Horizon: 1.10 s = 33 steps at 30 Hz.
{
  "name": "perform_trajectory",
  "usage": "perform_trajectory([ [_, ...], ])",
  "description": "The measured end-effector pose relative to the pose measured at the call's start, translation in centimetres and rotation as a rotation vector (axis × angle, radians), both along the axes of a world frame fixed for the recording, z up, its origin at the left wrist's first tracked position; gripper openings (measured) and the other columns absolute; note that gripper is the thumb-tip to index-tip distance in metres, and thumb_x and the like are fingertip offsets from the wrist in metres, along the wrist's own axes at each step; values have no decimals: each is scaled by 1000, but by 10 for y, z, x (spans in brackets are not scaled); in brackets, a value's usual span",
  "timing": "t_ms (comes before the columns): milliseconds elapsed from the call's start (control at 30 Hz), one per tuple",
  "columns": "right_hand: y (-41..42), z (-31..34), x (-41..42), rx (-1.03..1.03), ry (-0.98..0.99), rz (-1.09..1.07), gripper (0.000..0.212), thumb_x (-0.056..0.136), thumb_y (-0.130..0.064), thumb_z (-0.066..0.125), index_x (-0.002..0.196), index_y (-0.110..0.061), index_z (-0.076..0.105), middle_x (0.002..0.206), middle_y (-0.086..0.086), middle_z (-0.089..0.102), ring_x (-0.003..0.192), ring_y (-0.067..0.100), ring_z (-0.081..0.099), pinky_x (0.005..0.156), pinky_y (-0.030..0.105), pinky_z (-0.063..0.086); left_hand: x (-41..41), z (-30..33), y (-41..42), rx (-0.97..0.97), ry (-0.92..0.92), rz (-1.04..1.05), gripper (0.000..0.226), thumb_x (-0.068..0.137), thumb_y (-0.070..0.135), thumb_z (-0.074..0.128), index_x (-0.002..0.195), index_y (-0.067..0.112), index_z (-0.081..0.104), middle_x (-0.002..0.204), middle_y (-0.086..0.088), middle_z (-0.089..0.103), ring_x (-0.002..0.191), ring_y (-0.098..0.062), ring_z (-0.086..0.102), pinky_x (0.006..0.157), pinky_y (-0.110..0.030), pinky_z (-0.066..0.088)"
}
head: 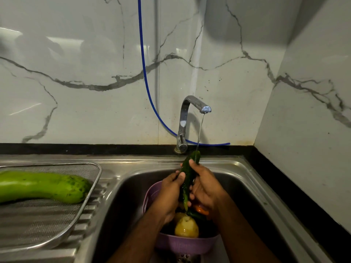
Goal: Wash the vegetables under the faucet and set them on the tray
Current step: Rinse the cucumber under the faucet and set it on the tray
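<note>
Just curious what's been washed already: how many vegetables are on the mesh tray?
1: a long green gourd lying on the mesh tray left of the sink. Its left end runs out of view, so more could sit there.

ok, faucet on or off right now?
On. A thin stream falls from the faucet spout onto the upper end of the cucumber, which both hands hold over the sink.

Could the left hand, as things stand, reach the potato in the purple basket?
Probably not right away: the left hand grips the cucumber with the right hand. The potato lies uncovered just below it in the purple basket, so releasing the cucumber would leave the way free.
</note>
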State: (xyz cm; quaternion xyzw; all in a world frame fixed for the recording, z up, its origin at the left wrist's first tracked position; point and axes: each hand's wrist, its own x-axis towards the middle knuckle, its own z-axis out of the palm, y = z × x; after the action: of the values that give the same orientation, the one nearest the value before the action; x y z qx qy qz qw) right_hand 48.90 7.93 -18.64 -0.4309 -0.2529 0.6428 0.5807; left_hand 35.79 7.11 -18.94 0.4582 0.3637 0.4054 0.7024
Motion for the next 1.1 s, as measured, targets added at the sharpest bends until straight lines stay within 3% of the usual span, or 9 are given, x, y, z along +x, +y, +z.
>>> perform_trajectory([
  [133,-4,2,-2,64,-74,-2,53,88,-31,71,132,-4,58,114,22,71,40,11,44,32,23,36,-5,7,0,-151,-150,-147,44,107,35,34,128,4,57,86,-14,60,66,-22,58,51,-28,46],
  [233,1,5,-6,9,-151,-82,47,94,-44,68,126,-11,60,105,18,74,42,13,46,36,23,40,-5,9,0,-162,-93,-186,51,107,41,32,124,2,60,88,-14,62,69,-21,60,52,-26,48],
  [333,7,6,-11,-29,-224,-229,42,98,-47,64,128,-20,59,94,10,79,71,21,74,64,41,61,-2,6,-2,-91,40,-136,41,104,38,48,117,1,60,92,-15,67,68,-22,64,55,-29,53],
  [500,6,7,-5,38,-98,-286,43,96,-16,70,135,-21,53,120,15,69,105,30,72,79,46,61,3,1,-6,-37,110,-37,21,101,15,55,114,-1,60,83,-12,62,55,-15,53,46,-24,46],
  [567,1,8,0,66,-43,-203,43,94,-9,69,133,-18,53,118,16,71,101,32,74,78,47,62,3,5,-5,-84,79,-63,21,104,22,49,108,5,62,77,-7,60,54,-12,48,47,-23,40],
  [700,-12,9,4,61,-50,43,43,96,-12,64,134,4,55,109,21,70,54,19,64,44,31,52,-2,10,-3,-206,-71,-126,29,104,29,42,102,10,63,74,-5,58,56,-12,45,56,-28,38],
  [800,-10,6,8,97,-26,41,44,95,-4,63,137,5,54,120,27,64,56,18,65,47,31,50,-7,12,-2,-255,-113,-137,31,103,31,42,100,9,63,75,-5,59,58,-13,46,56,-28,39],
  [933,-5,7,1,51,-94,-82,41,96,-29,71,126,-2,64,102,19,73,55,19,62,49,31,51,-6,13,-3,-250,-112,-181,39,105,40,39,105,10,64,75,-3,59,60,-12,49,56,-28,43],
  [1100,6,8,-2,-45,-212,-312,36,96,-47,66,112,-15,69,102,15,77,96,30,75,89,52,62,0,3,-2,-106,71,-43,38,103,40,47,109,9,68,76,-5,64,56,-13,54,50,-26,38],
])
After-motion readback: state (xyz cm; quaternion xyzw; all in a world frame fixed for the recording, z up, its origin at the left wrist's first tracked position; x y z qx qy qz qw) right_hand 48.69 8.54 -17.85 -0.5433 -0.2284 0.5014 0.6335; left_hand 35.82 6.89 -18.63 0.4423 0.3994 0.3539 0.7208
